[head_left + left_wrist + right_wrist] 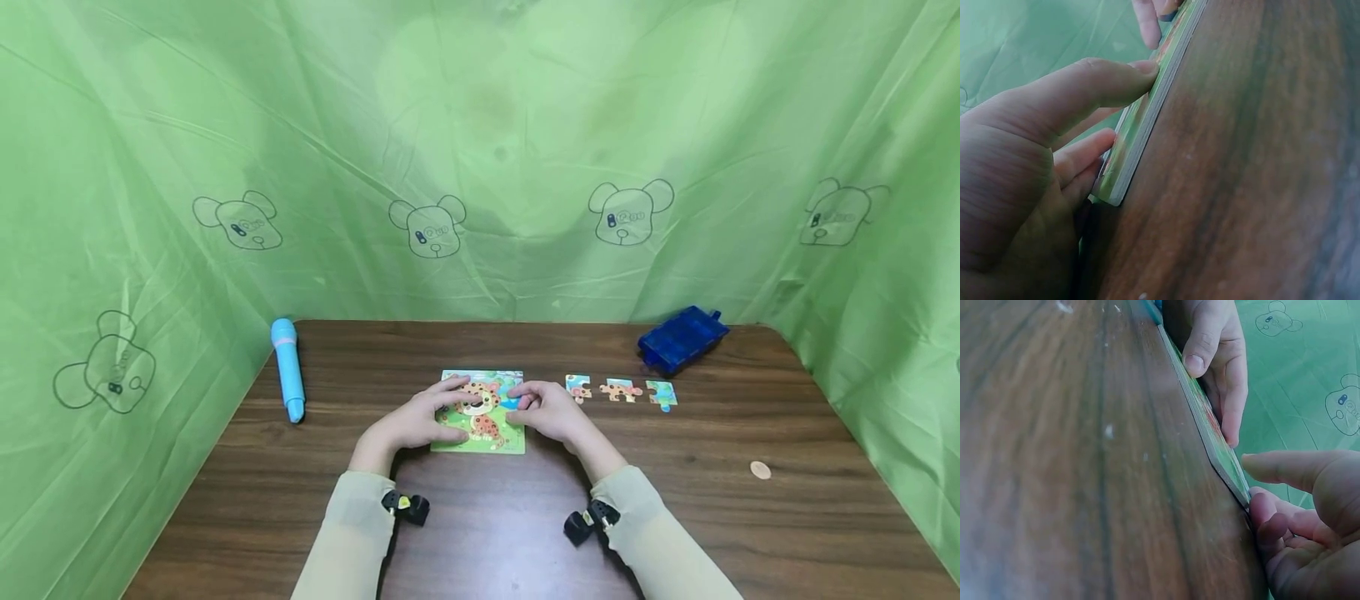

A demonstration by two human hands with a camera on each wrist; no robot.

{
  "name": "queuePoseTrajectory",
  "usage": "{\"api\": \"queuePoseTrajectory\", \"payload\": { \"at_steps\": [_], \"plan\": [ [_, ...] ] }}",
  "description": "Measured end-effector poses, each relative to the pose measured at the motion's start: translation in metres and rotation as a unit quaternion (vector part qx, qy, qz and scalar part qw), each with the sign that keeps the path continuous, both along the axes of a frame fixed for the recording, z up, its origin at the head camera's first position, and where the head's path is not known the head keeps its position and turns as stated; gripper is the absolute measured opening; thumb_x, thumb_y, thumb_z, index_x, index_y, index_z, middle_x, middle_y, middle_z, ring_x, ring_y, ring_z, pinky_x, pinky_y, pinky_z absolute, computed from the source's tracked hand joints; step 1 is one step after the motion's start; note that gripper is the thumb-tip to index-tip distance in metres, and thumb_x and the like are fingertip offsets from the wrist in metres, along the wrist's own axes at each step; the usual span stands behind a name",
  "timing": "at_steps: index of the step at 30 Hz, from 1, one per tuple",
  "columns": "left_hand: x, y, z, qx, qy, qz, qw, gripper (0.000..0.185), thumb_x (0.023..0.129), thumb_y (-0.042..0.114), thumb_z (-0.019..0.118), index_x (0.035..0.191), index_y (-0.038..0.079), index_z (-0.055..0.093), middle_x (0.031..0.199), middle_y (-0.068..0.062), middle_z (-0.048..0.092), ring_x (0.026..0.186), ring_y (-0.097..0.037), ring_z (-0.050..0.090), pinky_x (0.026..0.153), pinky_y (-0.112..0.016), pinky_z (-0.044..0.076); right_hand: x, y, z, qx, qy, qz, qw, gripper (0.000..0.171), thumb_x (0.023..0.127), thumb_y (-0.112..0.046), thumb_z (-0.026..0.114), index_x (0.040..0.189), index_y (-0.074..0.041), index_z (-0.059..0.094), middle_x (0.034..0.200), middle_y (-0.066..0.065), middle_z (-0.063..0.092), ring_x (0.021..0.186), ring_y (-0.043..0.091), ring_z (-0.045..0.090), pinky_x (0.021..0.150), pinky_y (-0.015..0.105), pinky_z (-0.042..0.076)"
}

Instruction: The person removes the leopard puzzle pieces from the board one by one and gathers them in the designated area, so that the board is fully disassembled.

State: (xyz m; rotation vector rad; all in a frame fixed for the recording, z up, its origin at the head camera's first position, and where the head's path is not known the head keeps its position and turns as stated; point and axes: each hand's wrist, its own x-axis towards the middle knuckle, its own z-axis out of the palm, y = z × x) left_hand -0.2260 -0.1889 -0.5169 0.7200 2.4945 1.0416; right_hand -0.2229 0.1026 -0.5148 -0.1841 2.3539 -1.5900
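Square, flat jigsaw puzzle of thin board, printed with a spotted orange animal (487,427), lies on the dark brown wood-grain table (360,367), three loose interlocking printed pieces (621,389) to its right; judged light, stiff and smooth, tabs bendable, so best held by the edges. Left hand (423,418) is arched over the puzzle's left part, fingers spread, thumb touching it, no grip evident. Right hand (557,412), half open, touches its right edge, thumb and index apart; any piece beneath: cannot tell.
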Motion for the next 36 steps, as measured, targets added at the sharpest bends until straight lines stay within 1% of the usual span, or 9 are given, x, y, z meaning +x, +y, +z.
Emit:
{"api": "queuePoseTrajectory", "payload": {
  "at_steps": [6, 13, 23, 28, 36],
  "plan": [
    [-0.0011, 0.0005, -0.0016, -0.009, 0.007, 0.001, 0.9999, 0.062, 0.093, 0.035, 0.086, 0.152, 0.030, 0.068, 0.178, -0.001, 0.032, 0.164, -0.038, 0.026, 0.127, -0.067, 0.029, 0.0008, -0.0020, 0.0000, 0.001, 0.005, -0.002, 1.000, 0.041, 0.084, -0.001, 0.090, 0.124, -0.001, 0.077, 0.092, 0.005, 0.065, 0.073, 0.014, 0.053, 0.064, 0.025, 0.045],
    [0.0000, -0.0010, -0.0021, -0.005, 0.012, 0.001, 0.9999, 0.061, 0.093, 0.035, 0.087, 0.151, 0.027, 0.069, 0.178, -0.004, 0.034, 0.163, -0.041, 0.028, 0.125, -0.069, 0.030, 0.0035, -0.0059, 0.0022, 0.002, 0.015, 0.001, 1.000, 0.043, 0.083, 0.002, 0.089, 0.124, 0.002, 0.076, 0.094, 0.008, 0.065, 0.074, 0.012, 0.053, 0.064, 0.024, 0.045],
    [0.0003, 0.0004, -0.0016, -0.010, 0.010, 0.003, 0.9999, 0.060, 0.093, 0.035, 0.086, 0.150, 0.028, 0.069, 0.178, -0.003, 0.033, 0.163, -0.040, 0.027, 0.126, -0.067, 0.029, 0.0048, -0.0059, 0.0006, 0.005, 0.016, -0.006, 1.000, 0.042, 0.082, 0.003, 0.089, 0.121, 0.000, 0.075, 0.095, 0.007, 0.063, 0.075, 0.015, 0.054, 0.064, 0.025, 0.047],
    [0.0001, 0.0012, -0.0014, 0.000, 0.022, -0.002, 0.9997, 0.061, 0.092, 0.034, 0.087, 0.149, 0.025, 0.070, 0.177, -0.007, 0.035, 0.162, -0.042, 0.029, 0.126, -0.069, 0.029, 0.0038, -0.0053, -0.0006, 0.010, 0.027, -0.009, 1.000, 0.043, 0.081, 0.003, 0.090, 0.121, 0.000, 0.075, 0.097, 0.007, 0.062, 0.076, 0.015, 0.054, 0.064, 0.025, 0.046],
    [0.0015, 0.0017, -0.0008, 0.001, 0.019, 0.002, 0.9998, 0.061, 0.092, 0.035, 0.087, 0.149, 0.025, 0.070, 0.177, -0.006, 0.035, 0.162, -0.043, 0.029, 0.126, -0.070, 0.028, 0.0040, -0.0052, -0.0001, 0.010, 0.030, -0.014, 0.999, 0.042, 0.080, 0.003, 0.091, 0.118, -0.006, 0.075, 0.103, 0.008, 0.062, 0.079, 0.017, 0.056, 0.066, 0.027, 0.048]
  ]
}}
